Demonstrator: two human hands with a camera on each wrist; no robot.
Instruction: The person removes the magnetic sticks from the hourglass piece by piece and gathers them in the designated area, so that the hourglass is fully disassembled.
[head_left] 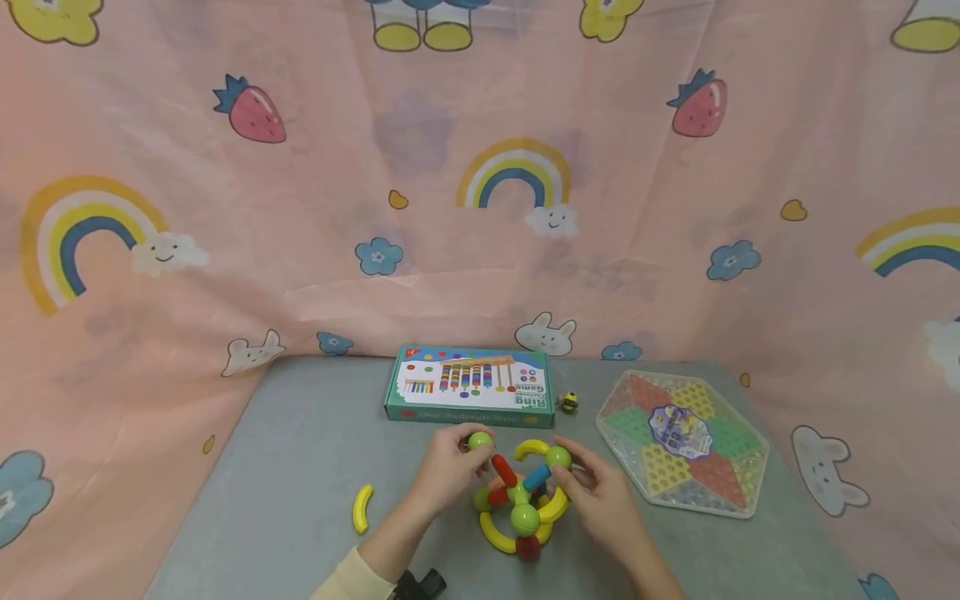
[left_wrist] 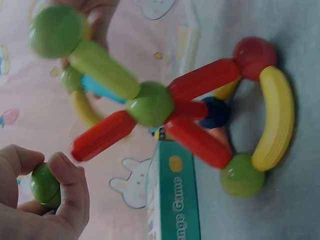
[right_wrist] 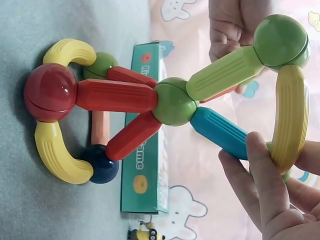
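Note:
A model of magnetic sticks and balls (head_left: 525, 521) stands on the grey table between the hands. Red sticks, curved yellow sticks (left_wrist: 278, 119) and red, green and dark blue balls form its base. From its central green ball (right_wrist: 176, 101) rise a light green stick, a blue stick (right_wrist: 220, 133) and a red stick (left_wrist: 103, 136) with a free end. My left hand (head_left: 447, 468) pinches a separate green ball (left_wrist: 46, 186) close to that red end. My right hand (head_left: 606, 500) grips the green ball (head_left: 558, 457) where the blue stick meets a curved yellow stick (right_wrist: 291, 120).
A loose curved yellow stick (head_left: 362, 509) lies left of the left forearm. Behind the model are a green Ring Game box (head_left: 470, 417) and a small yellow figure (head_left: 568, 402). A hexagonal patterned game board (head_left: 682, 442) lies at the right. A pink printed cloth (head_left: 480, 283) hangs behind the table.

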